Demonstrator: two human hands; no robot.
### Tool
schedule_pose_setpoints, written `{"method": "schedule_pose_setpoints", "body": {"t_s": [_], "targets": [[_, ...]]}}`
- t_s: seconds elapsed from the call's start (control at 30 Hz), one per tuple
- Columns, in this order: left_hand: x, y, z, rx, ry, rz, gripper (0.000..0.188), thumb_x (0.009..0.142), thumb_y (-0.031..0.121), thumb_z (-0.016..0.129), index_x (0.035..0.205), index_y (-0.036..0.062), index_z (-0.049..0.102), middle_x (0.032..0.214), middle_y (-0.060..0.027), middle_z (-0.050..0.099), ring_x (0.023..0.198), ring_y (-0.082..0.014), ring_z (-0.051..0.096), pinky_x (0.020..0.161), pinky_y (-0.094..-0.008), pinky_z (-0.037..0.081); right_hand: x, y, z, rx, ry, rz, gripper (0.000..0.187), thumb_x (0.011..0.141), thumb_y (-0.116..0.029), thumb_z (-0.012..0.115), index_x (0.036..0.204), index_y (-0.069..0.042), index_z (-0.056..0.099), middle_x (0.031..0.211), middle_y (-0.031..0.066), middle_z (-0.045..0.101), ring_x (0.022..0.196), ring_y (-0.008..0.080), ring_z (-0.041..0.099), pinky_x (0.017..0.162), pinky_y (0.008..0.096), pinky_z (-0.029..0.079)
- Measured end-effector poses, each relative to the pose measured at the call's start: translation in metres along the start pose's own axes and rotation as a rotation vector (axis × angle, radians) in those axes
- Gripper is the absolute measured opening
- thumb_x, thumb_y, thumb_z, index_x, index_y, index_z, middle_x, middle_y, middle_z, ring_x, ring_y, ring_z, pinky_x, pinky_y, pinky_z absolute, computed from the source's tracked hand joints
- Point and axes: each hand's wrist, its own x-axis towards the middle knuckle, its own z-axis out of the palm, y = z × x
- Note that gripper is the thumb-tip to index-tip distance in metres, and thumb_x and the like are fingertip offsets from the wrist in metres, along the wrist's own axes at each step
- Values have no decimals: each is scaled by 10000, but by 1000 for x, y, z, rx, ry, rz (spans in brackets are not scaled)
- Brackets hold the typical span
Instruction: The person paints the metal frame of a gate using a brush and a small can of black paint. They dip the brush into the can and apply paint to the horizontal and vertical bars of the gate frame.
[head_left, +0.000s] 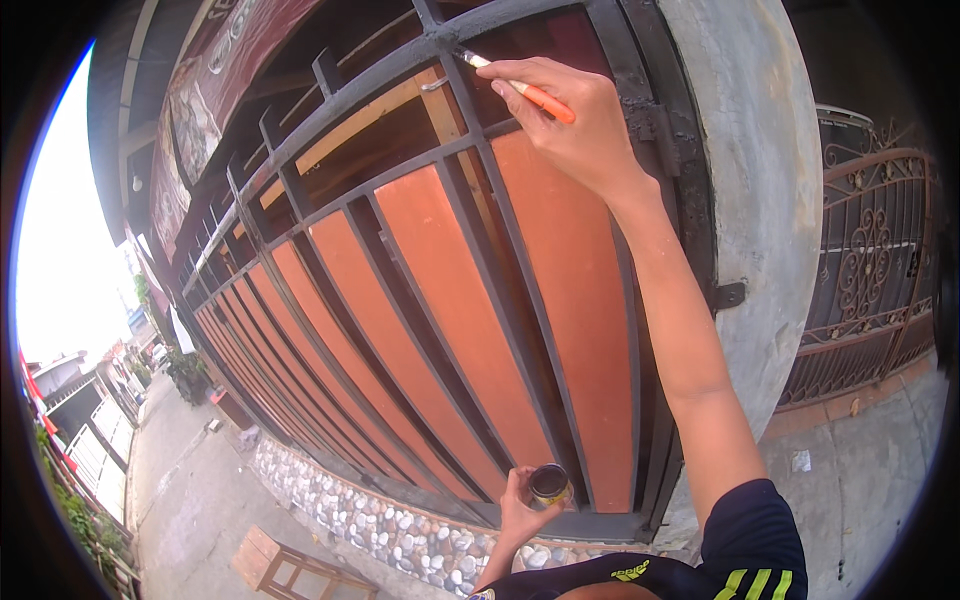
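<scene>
My right hand is raised to the upper part of a dark metal gate and closed round a paintbrush with an orange handle. The brush tip meets, or nearly meets, an upright bar just under the thick top rail. Low down, in front of the gate's foot, my left hand has its fingers wrapped round a small round can. Dark paint shows in the can's open top. Orange-brown panels fill the gate between its dark bars.
A grey concrete pillar stands right of the gate, with an ornate brown metal gate beyond it. Pebbled edging runs along the gate's foot. A wooden stool is on the pavement at lower left. Pointed spikes rise from the top rail.
</scene>
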Motion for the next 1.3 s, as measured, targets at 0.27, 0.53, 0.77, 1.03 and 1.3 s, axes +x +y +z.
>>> {"method": "schedule_pose_setpoints", "body": {"t_s": [0.27,0.53,0.77,1.03,1.3], "targets": [[1,1,9,35,-13,37,655,677,91,863,1147,-2,416,1110,-132,604,1090,-176,607,965,-330,496,2,13,-8,-17,-71,45,162,895,-73,672,1049,-64,721,961,78,727,733,156,657,665,258,502],[10,-22,11,-3,-91,74,684,661,137,879,1149,-1,419,1091,-134,615,1055,-179,617,955,-324,484,-11,3,-44,-240,81,43,161,900,-78,655,1050,-34,697,969,137,713,818,282,699,713,307,551],[36,-23,-2,5,-203,83,679,660,205,886,1140,16,444,1093,-132,630,1055,-190,620,968,-338,468,-2,-17,-21,-210,-33,26,166,878,-69,665,1033,-20,698,970,144,715,821,300,699,726,325,556],[63,-34,-28,-11,-337,128,664,676,199,874,1150,21,445,1092,-128,632,1066,-189,620,972,-345,469,-6,-20,-33,-427,217,113,119,905,-78,647,989,-20,709,925,133,725,774,243,712,671,295,547],[73,-36,-56,-13,-446,114,662,672,176,871,1156,26,445,1089,-124,639,1066,-182,624,965,-334,469,-11,-24,23,-385,83,-33,137,899,-88,670,1019,-45,721,894,93,729,650,113,628,587,243,488]]}}
